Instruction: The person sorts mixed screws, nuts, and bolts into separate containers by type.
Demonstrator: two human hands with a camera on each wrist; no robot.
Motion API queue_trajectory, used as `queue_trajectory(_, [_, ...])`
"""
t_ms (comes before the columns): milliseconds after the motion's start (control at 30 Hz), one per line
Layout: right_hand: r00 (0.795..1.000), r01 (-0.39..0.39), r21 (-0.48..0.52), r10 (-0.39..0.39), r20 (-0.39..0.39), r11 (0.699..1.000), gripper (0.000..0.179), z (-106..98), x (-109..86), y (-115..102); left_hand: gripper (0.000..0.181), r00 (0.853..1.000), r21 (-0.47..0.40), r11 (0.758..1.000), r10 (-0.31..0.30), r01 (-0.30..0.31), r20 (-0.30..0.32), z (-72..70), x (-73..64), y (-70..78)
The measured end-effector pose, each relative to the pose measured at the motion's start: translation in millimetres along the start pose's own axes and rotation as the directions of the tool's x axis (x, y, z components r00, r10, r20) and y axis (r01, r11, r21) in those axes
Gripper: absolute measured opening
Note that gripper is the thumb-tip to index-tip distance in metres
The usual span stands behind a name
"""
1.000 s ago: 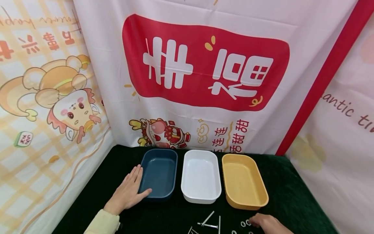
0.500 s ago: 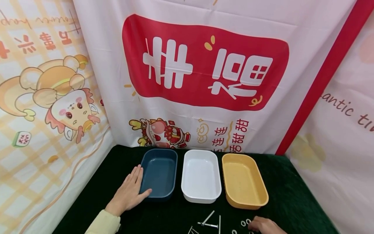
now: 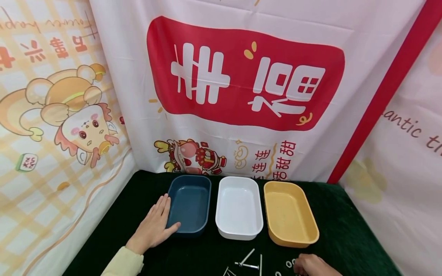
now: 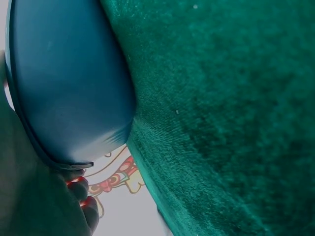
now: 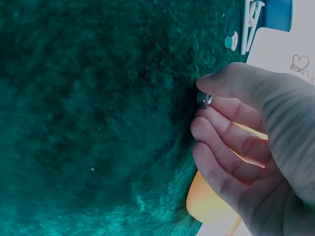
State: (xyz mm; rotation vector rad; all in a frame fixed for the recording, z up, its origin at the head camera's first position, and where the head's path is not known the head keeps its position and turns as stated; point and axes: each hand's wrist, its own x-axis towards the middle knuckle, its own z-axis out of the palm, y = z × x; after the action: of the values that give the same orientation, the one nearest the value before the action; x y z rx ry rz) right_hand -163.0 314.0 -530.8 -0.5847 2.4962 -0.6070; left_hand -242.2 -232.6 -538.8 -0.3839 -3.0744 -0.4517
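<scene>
In the head view my left hand [image 3: 153, 225] rests against the left side of a blue tray [image 3: 190, 205], its fingers straight along the rim and the thumb over the near corner. The left wrist view shows fingertips past the rim of the blue tray [image 4: 74, 83]. My right hand [image 3: 315, 265] is low on the dark green cloth, in front of the yellow tray [image 3: 291, 214]. Seen from the right wrist, its thumb and fingers pinch a small metal hex nut [image 5: 204, 100] close to the cloth. Another nut [image 5: 231, 40] lies apart from this hand.
A white tray [image 3: 239, 209] stands between the blue and yellow ones. Several bolts [image 3: 249, 264] lie on the cloth before it, with loose nuts [image 3: 288, 264] to their right. Printed fabric [image 3: 241, 76] hangs behind and at both sides.
My right fingertips have drawn back slightly towards me and now cover a nut that showed beside them earlier. The left hand stays on the blue tray. The head view has shifted slightly.
</scene>
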Motion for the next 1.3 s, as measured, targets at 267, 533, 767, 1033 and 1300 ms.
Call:
queue_trajectory(267, [0.998,-0.034,0.030,0.033,0.048,0.999,0.011,-5,4.6,-6,0.108,1.000,-0.012,1.000,-0.004,0.005,0.008,0.0,-0.2,1.2])
queue_trajectory(533, [1.000,0.023,-0.022,-0.023,0.005,0.999,0.010,-14,3.6,-20,0.106,1.000,-0.014,1.000,-0.005,0.005,-0.003,-0.6,0.8,3.1])
queue_trajectory(767, [0.999,0.033,-0.025,-0.034,-0.029,0.999,0.010,-25,-1.6,-35,0.108,1.000,-0.026,1.000,-0.009,0.009,0.004,-1.7,-0.3,2.6])
queue_trajectory(1033, [0.996,0.057,-0.117,-0.065,-0.068,0.992,0.013,-49,6.3,-57,0.110,1.000,-0.021,1.000,-0.003,0.003,0.000,-1.5,-1.4,1.6])
queue_trajectory(1300, [0.965,0.191,-0.241,-0.227,-0.131,0.951,0.013,-73,21.9,-79,0.109,1.000,-0.024,1.000,-0.009,0.010,0.008,-0.1,0.0,0.9])
